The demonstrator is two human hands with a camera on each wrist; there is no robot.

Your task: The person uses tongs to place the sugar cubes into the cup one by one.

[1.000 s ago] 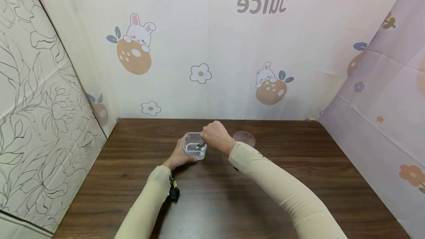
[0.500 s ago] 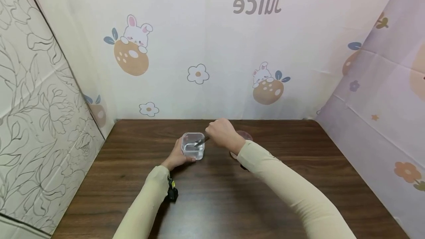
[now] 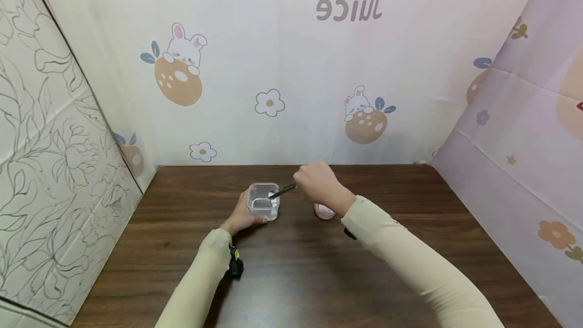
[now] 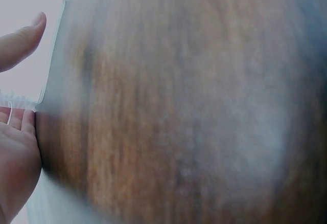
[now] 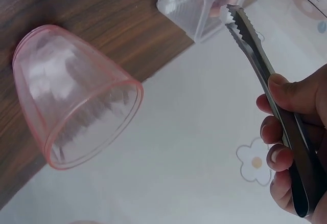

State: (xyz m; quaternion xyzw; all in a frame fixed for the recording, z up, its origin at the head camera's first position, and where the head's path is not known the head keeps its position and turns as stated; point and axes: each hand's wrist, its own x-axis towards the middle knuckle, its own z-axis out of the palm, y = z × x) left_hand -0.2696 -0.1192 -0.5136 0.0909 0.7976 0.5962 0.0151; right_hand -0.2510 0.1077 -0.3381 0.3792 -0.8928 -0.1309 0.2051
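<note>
My left hand grips a clear square plastic container by its left side, thumb at the near wall. In the left wrist view only the thumb and part of the palm show at the left edge. My right hand holds metal tongs with serrated tips, fingers wrapped along both arms. The tongs slant down to the container's right rim. At their tips is a small whitish piece, its kind unclear. A pink transparent cup stands beside the right hand, partly hidden by it in the head view.
Both the container and the cup stand on a dark brown wooden table, toward its back edge. A printed curtain hangs directly behind the table. Further panels close off the sides.
My right hand has moved right with the tongs, whose tips have gone from inside the container to its right rim. The left hand keeps its grip on the container.
</note>
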